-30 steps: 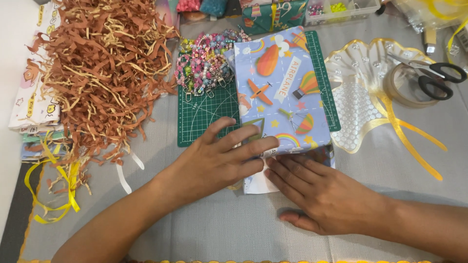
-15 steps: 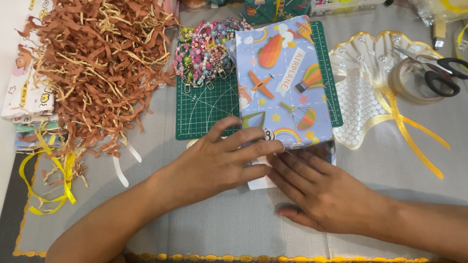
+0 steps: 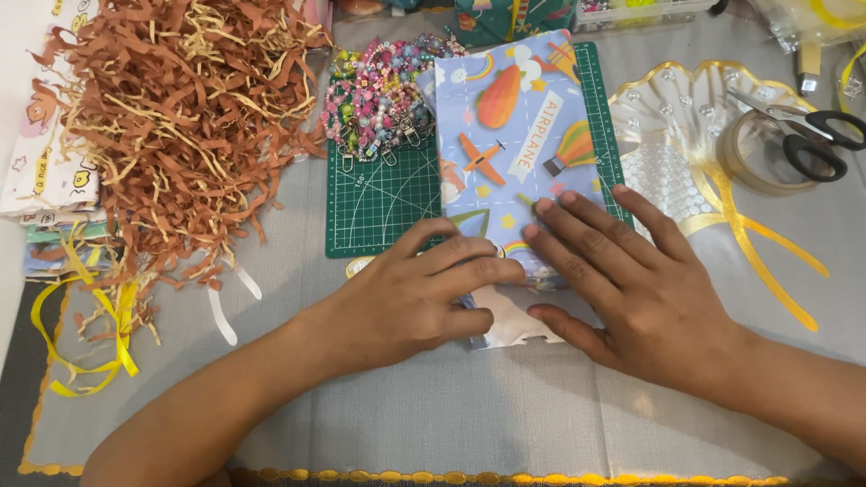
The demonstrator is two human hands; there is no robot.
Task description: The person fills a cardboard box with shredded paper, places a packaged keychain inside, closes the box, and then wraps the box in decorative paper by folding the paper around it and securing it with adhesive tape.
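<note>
Head view of a craft tabletop covered with a grey cloth. Nearest the camera, the left hand lies palm down on the lower left part of a blue paper bag printed with aeroplanes and balloons; its fingers are extended and held close together, pressing flat rather than pinching. The right hand lies palm down on the lower right part of the bag, fingers slightly spread and pressed onto the paper, thumb along the folded white bottom edge of the bag. The two hands nearly meet over that fold. The bag lies flat, its lower end on the cloth and its upper part on a green cutting mat, which shows to the left of the bag and as a strip to its right. Left of the bag, at the mat's upper edge, lies a heap of coloured bead chains. Further left of the bag spreads a large pile of brown shredded paper, with yellow ribbon near its lower edge. Right of the bag sits a clear scalloped tray with a gold rim, and beyond it a roll of clear tape with black-handled scissors resting on it.
</note>
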